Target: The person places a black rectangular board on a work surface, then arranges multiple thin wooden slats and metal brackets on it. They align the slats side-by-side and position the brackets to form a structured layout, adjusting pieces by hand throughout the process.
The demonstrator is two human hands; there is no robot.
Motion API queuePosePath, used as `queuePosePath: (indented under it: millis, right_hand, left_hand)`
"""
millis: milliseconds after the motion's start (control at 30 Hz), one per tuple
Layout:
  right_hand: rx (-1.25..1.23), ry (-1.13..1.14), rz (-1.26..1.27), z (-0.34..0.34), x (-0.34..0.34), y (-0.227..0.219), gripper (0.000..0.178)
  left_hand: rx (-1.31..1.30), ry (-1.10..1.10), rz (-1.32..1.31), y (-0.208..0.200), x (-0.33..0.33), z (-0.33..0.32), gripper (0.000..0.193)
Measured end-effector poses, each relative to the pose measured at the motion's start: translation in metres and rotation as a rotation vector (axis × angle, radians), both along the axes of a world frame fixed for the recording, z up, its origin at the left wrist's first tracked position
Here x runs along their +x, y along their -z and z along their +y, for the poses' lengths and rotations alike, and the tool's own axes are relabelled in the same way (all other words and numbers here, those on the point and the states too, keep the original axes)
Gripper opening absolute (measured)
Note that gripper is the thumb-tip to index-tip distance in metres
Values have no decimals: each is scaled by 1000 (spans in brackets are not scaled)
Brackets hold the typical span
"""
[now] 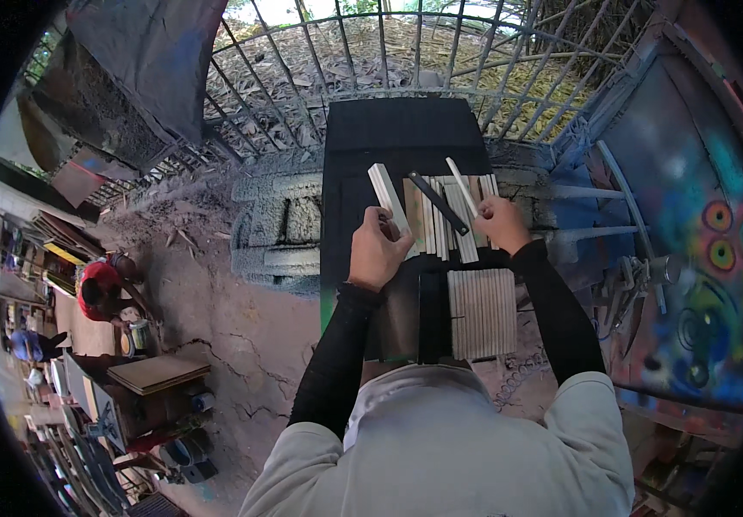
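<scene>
My left hand [378, 252] is closed round a small bundle of pale wooden strips [385, 191], which points up and away from me. My right hand [502, 226] pinches one thin wooden strip [460, 183], tilted toward the far left. Between the hands, loose wooden strips [468, 248] lie side by side on the black table [402, 129]. Across them rests a long, narrow black tool [438, 202] with a hole at its near end; its kind is unclear. Closer to my body sits a neat block of lined-up wooden strips [482, 314], touched by neither hand.
A metal bar fence [346, 52] stands beyond the table. On the right is a paint-splattered panel [699, 250]. Far left, a person in red [100, 289] bends near a bucket [137, 336]. Flat boards [158, 373] lie on a bench at the lower left.
</scene>
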State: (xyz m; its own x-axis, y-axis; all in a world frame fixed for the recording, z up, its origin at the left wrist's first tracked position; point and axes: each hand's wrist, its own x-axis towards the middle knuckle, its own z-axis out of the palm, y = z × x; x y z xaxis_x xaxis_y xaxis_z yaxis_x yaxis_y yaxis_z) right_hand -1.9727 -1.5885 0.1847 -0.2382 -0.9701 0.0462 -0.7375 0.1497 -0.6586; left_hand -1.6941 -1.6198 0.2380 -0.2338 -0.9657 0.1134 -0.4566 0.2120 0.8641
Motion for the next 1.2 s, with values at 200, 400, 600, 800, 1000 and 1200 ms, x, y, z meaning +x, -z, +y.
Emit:
queuePosePath:
  millis: [200, 400, 600, 800, 1000, 1200]
  right_hand:
    - [109, 118, -219, 21, -11, 10, 26]
    - [150, -82, 104, 25, 6, -11, 30]
    - [124, -169, 145, 15, 1, 3, 25]
    - [285, -185, 331, 9, 9, 5, 20]
    - [282, -102, 373, 14, 19, 0, 16]
    - [70, -108, 332, 9, 19, 1, 20]
  left_hand:
    - [5, 22, 25, -2, -10, -1, 35]
    - [-46, 65, 32, 0, -14, -2, 32]
    - [-34, 73, 30, 1, -14, -4, 31]
    - [-51, 74, 38, 0, -10, -5, 31]
    - [-44, 82, 16, -5, -7, -5, 30]
    - [-36, 67, 17, -6, -6, -4, 32]
